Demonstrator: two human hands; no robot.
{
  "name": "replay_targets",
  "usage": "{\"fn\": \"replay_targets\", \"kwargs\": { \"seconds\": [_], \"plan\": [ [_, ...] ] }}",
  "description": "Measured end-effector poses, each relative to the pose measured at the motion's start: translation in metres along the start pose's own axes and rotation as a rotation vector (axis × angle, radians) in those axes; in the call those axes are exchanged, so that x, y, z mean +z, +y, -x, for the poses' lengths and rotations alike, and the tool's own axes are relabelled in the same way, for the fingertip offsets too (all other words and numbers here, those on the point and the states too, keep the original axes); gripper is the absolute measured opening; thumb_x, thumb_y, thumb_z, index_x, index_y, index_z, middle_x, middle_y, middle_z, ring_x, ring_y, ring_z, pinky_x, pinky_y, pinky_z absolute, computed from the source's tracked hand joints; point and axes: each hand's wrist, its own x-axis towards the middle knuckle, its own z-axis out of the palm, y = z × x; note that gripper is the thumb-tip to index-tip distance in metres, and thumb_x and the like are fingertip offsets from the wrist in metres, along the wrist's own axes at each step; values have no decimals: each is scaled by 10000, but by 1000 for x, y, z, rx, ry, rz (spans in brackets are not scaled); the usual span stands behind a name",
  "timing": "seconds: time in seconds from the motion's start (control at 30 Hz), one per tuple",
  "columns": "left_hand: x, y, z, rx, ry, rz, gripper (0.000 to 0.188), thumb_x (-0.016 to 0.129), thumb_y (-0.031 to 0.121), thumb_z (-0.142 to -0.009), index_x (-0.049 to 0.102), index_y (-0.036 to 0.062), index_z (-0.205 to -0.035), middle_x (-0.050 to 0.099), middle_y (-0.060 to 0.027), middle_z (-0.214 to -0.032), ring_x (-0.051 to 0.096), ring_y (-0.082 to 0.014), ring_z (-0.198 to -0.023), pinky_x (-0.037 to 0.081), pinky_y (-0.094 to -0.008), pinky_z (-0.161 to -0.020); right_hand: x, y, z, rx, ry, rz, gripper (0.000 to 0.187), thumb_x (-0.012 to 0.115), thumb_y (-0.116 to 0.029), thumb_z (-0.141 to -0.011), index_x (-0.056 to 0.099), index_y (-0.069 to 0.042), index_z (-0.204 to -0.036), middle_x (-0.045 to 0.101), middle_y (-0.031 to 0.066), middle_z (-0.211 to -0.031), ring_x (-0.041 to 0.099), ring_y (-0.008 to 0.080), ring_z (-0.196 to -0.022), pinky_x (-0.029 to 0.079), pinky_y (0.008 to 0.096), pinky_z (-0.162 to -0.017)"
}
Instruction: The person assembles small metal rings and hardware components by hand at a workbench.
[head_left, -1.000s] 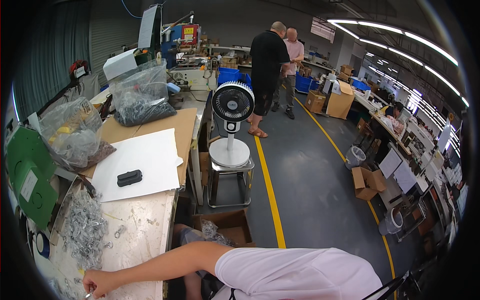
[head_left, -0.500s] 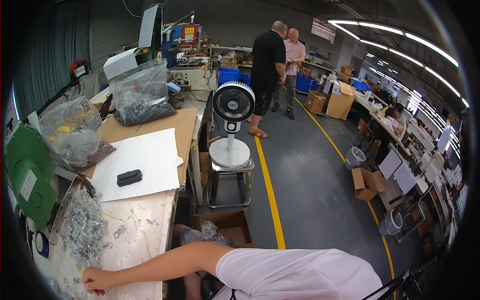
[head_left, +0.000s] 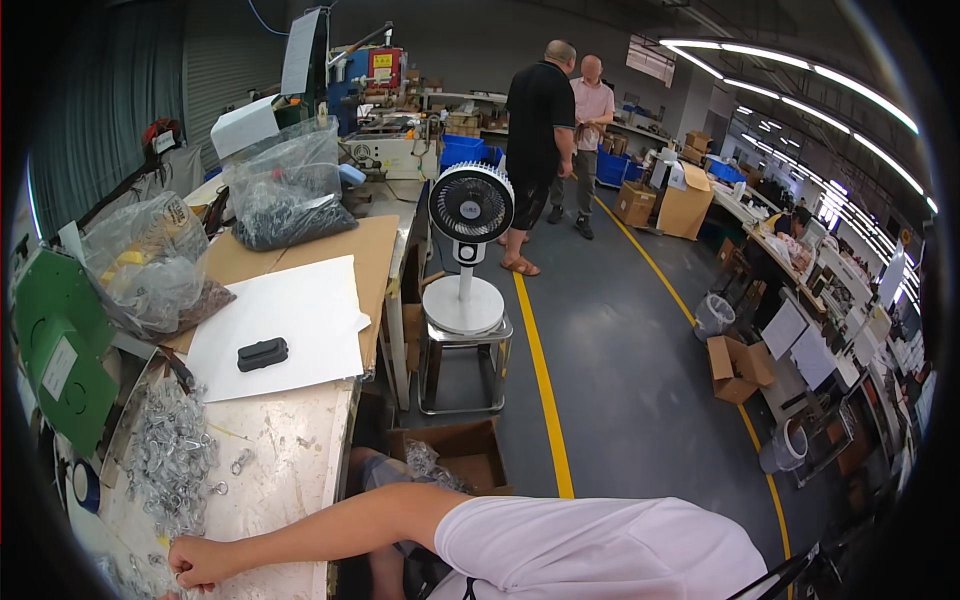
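Observation:
My right hand [head_left: 202, 563] is at the near left of the worktable [head_left: 285, 440], its fingers curled together. Whatever it may pinch is hidden beneath the fingers. Just beyond it lies a heap of small silvery metal clasps with rings [head_left: 172, 455], and more of them spread toward the lower left edge. A single loose clasp [head_left: 241, 461] rests apart, right of the heap. Farther back, a black oblong case [head_left: 262, 355] sits on a white sheet [head_left: 300, 300]. My left hand is not in view.
A green machine [head_left: 65, 340] stands left of the heap. Clear plastic bags [head_left: 150, 255] of parts sit behind, by cardboard [head_left: 340, 240]. Right of the table are a fan [head_left: 470, 205] on a metal stool and an open carton [head_left: 470, 455]. Two people stand in the aisle.
My right hand stays at the same spot by the clasps, its fingers turned slightly. The whole view has shifted a little; the objects on the table lie as before.

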Motion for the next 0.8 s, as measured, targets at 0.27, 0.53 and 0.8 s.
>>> {"fn": "replay_targets", "kwargs": {
  "seconds": [0.27, 0.53, 0.8],
  "plan": [
    [0, -10, -4, -121, 131, 47, 573, 613, 569, -977, 723, 71, -1237, 716, -150, -1219, 648, -318, -1128, 470, -399, -1005, 3, -6, -2, 54, 38, -62, 163, 660, -60, -854, 599, 29, -732, 628, 86, -573, 624, 133, -459, 493, 275, -421],
    [-5, -4, -8, -46, -183, 62, 526, 638, 511, -993, 705, 61, -1257, 717, -140, -1125, 640, -247, -993, 503, -350, -904, -3, -5, -2, -7, 102, -59, 164, 689, -59, -828, 608, 30, -718, 622, 94, -563, 608, 139, -430, 480, 278, -394],
    [-1, 8, 4, 79, -112, 117, 399, 629, 405, -1021, 704, 28, -1128, 678, -93, -885, 591, -193, -782, 478, -320, -718, 0, -11, 0, 13, 167, -69, 204, 686, -38, -816, 592, 38, -651, 619, 111, -536, 606, 147, -413, 473, 276, -381]
  ]
}}
